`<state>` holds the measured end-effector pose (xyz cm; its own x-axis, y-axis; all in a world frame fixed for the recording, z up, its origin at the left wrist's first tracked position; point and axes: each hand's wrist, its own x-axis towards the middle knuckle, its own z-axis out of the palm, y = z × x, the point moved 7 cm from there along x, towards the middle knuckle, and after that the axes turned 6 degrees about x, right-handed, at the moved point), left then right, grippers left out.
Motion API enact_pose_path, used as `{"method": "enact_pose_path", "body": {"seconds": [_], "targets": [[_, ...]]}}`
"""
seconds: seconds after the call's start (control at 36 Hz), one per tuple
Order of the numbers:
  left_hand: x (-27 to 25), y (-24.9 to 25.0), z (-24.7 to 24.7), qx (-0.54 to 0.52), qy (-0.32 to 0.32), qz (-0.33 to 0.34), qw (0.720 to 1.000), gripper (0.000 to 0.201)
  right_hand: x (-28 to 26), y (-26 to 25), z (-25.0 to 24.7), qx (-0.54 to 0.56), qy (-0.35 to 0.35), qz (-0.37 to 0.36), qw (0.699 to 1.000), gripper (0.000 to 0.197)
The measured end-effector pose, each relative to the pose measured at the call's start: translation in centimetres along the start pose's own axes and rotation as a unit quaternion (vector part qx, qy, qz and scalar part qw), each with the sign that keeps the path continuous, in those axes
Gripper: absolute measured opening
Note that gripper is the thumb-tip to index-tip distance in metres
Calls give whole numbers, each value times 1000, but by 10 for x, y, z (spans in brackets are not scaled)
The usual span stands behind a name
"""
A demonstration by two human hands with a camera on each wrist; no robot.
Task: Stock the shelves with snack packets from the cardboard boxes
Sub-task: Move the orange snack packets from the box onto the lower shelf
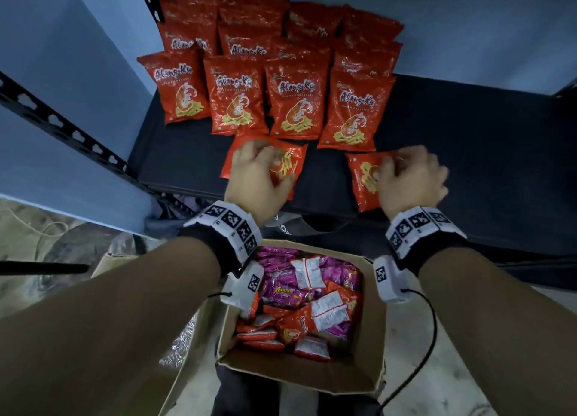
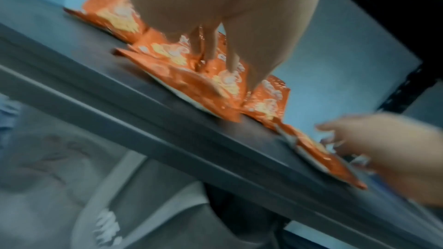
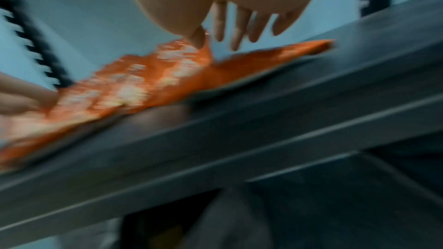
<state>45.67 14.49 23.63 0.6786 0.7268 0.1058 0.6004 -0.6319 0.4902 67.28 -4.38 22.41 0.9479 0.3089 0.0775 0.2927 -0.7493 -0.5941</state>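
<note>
You've got two red packets down at the front of the shelf (image 1: 468, 128), one under each hand. Left hand (image 1: 259, 178) sits on the left packet (image 1: 288, 165), fingers curled over it w/ thumb on the near edge, so it looks gripped. Right hand (image 1: 409, 178) is over the right packet (image 1: 363, 178); in the right wrist view the fingers (image 3: 239, 26) hang nearly straight above the foil w/ only the thumb touching, so I'd call that one let go or nearly so. Both wrist views are blurred, so take it as a guess.

Risks from here:

- Right packet overhangs the shelf lip on your side. Pull your hand back w/o nudging it in and it may tip off toward the box (image 1: 299, 378) or the floor.
- Both packets lie flat, art facing the other way from the standing rows (image 1: 293, 97) behind. Leave them so and the front row won't match; you'll prob need to turn and stand them.
- The back rows lean on each other. Shove a new packet in hard and the front bags could topple, domino style.
- Foil is slick and puffy. A loose grip may slip; squeeze too hard and you crush the crackers.
- Box holds pink packets (image 1: 281, 294) mixed w/ red ones, some face down, so it's easy to grab the wrong kind next round.
- The wrist cable (image 1: 427, 337) hangs by the box's right wall and could snag the flap.
</note>
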Motion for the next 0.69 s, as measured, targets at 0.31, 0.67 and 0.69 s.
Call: {"method": "enact_pose_path", "body": {"seconds": [0.31, 0.67, 0.69], "targets": [[7, 84, 74, -63, -158, -110, 979, 42, 25, 62, 0, 14, -80, 114, 990, 39], [-1, 93, 100, -301, -147, -235, 912, 23, 26, 70, -12, 181, -134, 116, 967, 46], [-2, 94, 99, -321, -145, -237, 905, 24, 25, 69, -16, 193, -134, 123, 964, 47]]}}
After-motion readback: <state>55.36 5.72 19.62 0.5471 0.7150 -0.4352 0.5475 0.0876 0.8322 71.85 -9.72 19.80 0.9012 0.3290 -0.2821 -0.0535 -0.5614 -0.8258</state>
